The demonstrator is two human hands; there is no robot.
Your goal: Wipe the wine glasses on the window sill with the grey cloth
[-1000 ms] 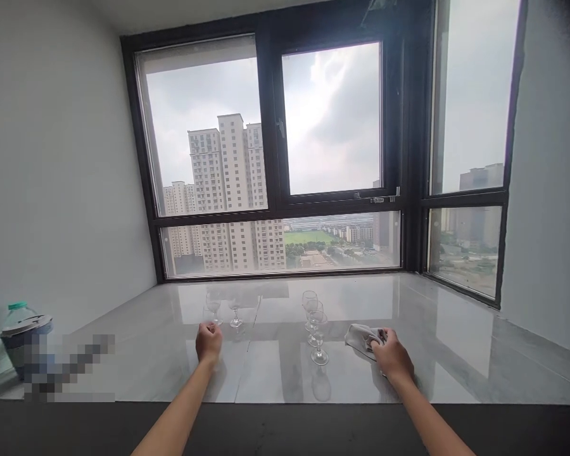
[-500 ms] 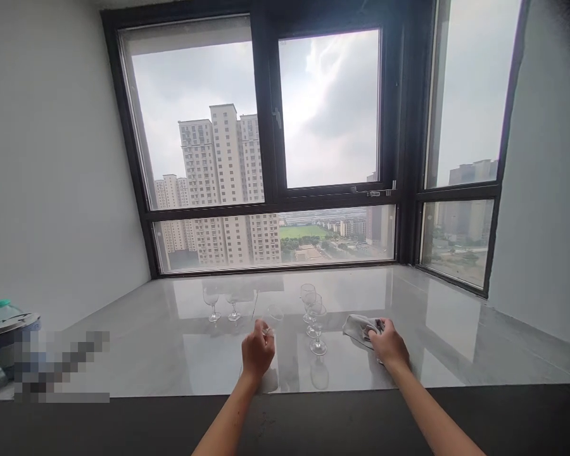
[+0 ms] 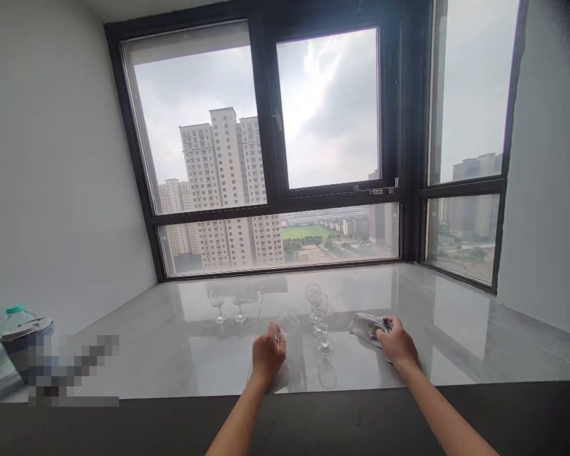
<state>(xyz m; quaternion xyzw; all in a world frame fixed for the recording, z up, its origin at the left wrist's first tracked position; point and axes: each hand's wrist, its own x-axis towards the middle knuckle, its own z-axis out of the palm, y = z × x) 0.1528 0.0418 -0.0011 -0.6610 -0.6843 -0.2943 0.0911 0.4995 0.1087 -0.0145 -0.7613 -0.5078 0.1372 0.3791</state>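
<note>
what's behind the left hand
Just past the left hand, the bowl of a glass shows, with the ledge beyond. The hand covers its lower part; whether it hides anything else can't be told.

Open ledge (image 3: 484, 345) at right, three upright glasses (image 3: 322, 321) (all transparent) blocking the middle

Stemmed glass (image 3: 287, 324) in left hand (image 3: 269, 351), crumpled grey cloth (image 3: 365, 327) in right hand (image 3: 399, 345), at a glossy window ledge (image 3: 166, 358).
Held glass tilted, bowl up and rightward, stem hidden by the hand. Between the hands, three upright glasses (image 3: 322, 315) in a close line, overlapping in view. Farther back, left: two glasses (image 3: 239, 310) side by side, upright. Far left, lidded cup (image 3: 16, 343), green-capped bottle (image 3: 15, 311) behind it. Beyond ledge, dark-framed window (image 3: 268, 126); tower blocks (image 3: 225, 164) outside.
</note>
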